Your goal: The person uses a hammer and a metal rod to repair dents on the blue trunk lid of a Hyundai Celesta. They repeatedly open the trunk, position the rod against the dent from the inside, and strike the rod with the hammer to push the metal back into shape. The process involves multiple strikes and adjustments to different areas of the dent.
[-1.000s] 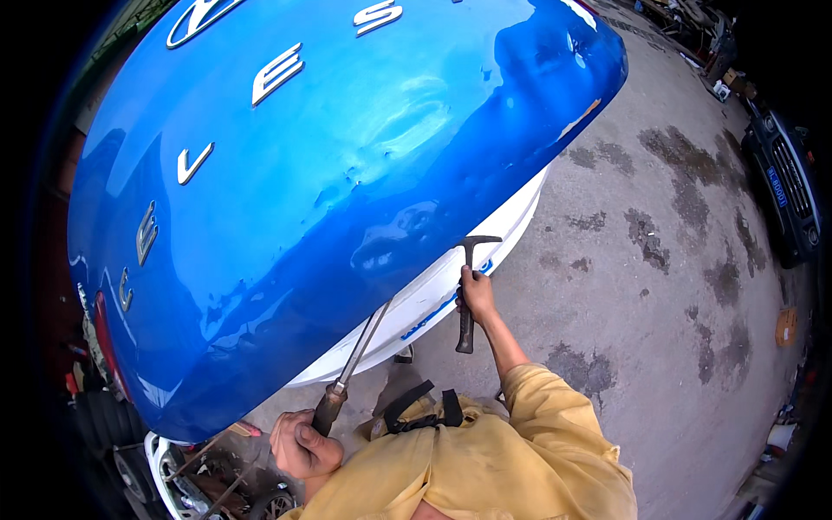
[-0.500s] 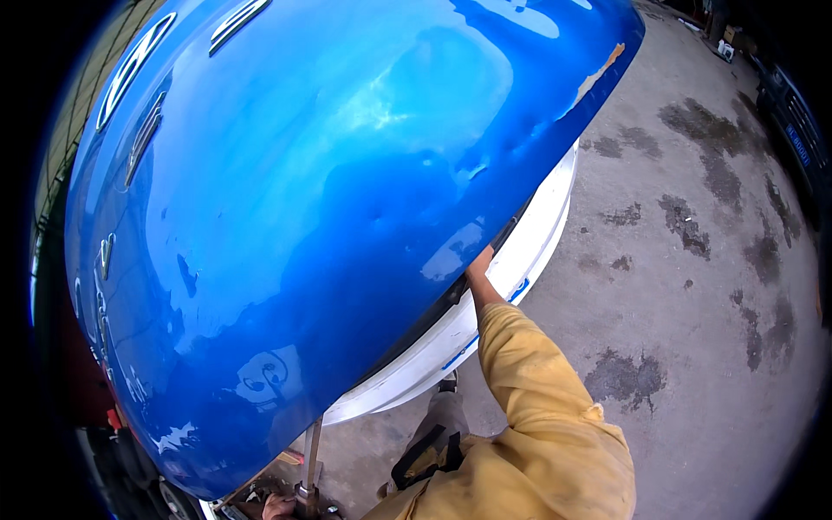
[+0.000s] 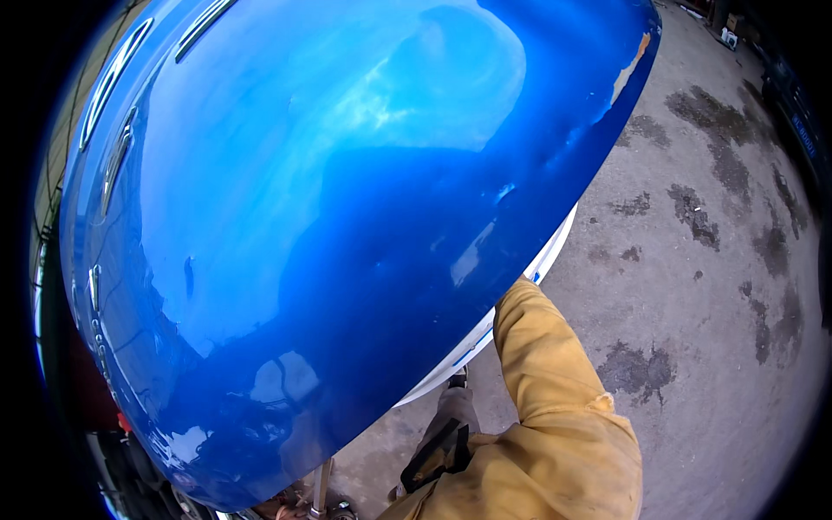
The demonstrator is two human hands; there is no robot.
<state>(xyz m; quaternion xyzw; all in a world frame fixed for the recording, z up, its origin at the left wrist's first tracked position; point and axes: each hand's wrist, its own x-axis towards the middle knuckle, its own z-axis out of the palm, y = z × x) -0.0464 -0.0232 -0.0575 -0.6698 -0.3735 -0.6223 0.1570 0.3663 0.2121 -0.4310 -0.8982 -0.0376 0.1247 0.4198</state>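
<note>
A large glossy blue vehicle panel (image 3: 390, 225), with raised letters, small dents and chipped paint at its right edge, fills most of the head view. Below its near edge shows a curved white bumper-like part (image 3: 472, 342). My right arm, in a yellow-tan sleeve (image 3: 546, 355), reaches to that edge. My right hand is hidden beneath the panel, so its fingers and anything in them cannot be seen. My left hand does not show clearly anywhere; a small reddish-brown shape at the lower left, below the panel, is too unclear to name.
An upright metal bar (image 3: 321, 487) stands below the panel's lower edge. My shoe (image 3: 458, 379) is on the grey concrete floor (image 3: 598, 295), which has dark stains (image 3: 637, 368) to the right. Dark round tyre-like objects (image 3: 130, 468) lie at lower left; a dark vehicle (image 3: 797, 121) is at far right.
The panel's near edge has come down and toward me, covering more of the white part. My right hand, partly visible before at the edge, is now hidden beneath it.
</note>
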